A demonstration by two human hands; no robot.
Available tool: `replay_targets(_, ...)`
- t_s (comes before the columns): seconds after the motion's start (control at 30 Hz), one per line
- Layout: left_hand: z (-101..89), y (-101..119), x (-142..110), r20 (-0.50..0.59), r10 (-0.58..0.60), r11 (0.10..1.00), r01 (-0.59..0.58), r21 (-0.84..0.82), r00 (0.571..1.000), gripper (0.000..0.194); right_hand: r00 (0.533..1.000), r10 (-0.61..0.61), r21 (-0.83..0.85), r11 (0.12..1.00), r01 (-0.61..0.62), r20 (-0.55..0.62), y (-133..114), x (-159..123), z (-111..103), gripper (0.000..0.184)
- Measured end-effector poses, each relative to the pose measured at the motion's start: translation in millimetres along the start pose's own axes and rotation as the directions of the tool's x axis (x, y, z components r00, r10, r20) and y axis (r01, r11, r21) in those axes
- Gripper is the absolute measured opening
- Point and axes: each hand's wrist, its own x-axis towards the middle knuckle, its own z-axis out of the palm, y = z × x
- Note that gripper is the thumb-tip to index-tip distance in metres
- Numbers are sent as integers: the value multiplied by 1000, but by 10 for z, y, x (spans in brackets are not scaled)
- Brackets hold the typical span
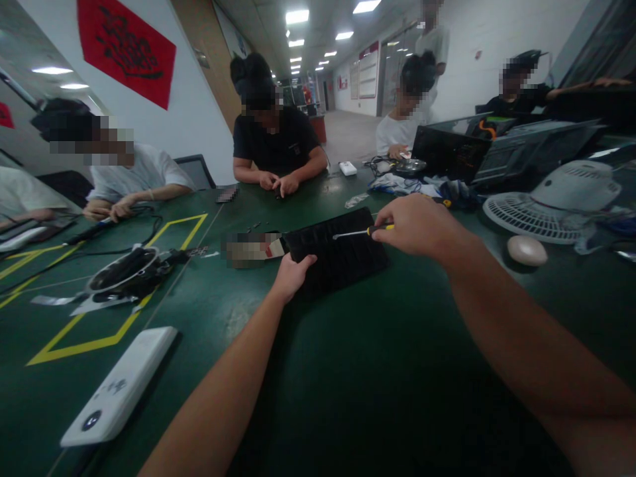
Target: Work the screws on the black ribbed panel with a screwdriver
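A black, flat, rectangular panel [342, 262] with faint rows of ridges is tilted up over the green table. Its left edge is gripped by my left hand [293, 275], thumb on top and the other fingers hidden. My right hand [415, 225] is closed around the yellow-and-black handle of a screwdriver [354, 233]. The metal shaft points left across the panel's upper part; whether its tip touches the surface I cannot tell. Just left of the panel lies a partly blurred beige-and-red item [256, 248], with small dark bits behind it.
A white power bank-like device [122, 384] lies at front left, near a dark gadget with cables [126, 271]. On the right are a white fan [561, 199], a computer mouse [527, 250] and open computer cases [527, 152]. Several people sit around the table [348, 371].
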Motion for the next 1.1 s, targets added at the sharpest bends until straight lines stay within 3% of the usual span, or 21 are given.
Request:
replay_targets(0.33, -8, -3, -4, -5, -3, 1000, 3, 7, 1000, 42, 999, 36, -80, 996, -33, 32, -44, -32, -18, 36)
replay_targets(0.6, 2, -2, 7, -21, 0, 1000, 0, 2, 1000, 43, 986, 45, -125, 992, -25, 162, -73, -29, -67, 47)
replay_targets(0.8, 2, 6, 0, -14, -23, 1000, 23, -7, 1000, 48, 995, 21, -92, 996, -13, 93, 98, -6, -49, 30)
replay_targets(0.97, -6, -44, 47, -13, -21, 999, 21, -29, 1000, 49, 1000, 2, -85, 996, -4, -25, 158, -17, -97, 26)
replay_targets(1.1, -9, -69, 66, -8, -26, 999, 26, -38, 1000, 49, 999, 8, -64, 998, -12, -47, 123, -25, -128, 24)
